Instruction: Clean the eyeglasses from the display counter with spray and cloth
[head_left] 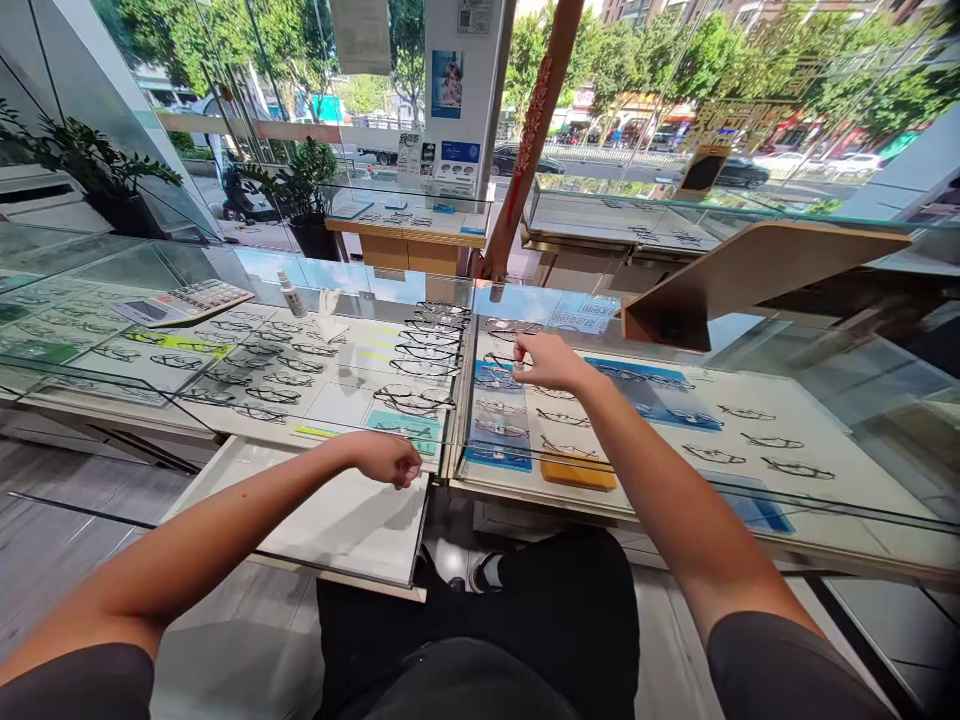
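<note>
My right hand (553,362) is pinched over the right part of the glass counter, its fingertips at a dark-rimmed pair of eyeglasses (498,359). Another dark pair (513,326) lies just beyond it. Loosely curled, my left hand (386,460) hovers over the back edge of a pulled-out white drawer (337,510); nothing shows in its fingers. Between the hands, a column of several black eyeglasses (426,352) lies on the glass top, with a larger-looking black pair (414,400) at the near end.
A calculator (184,302), a small spray bottle (289,296) and a crumpled white tissue (328,312) are on the counter at left. Under the glass, several eyeglasses lie around a yellow block (577,472). A tilted wooden-backed panel (757,270) stands at right.
</note>
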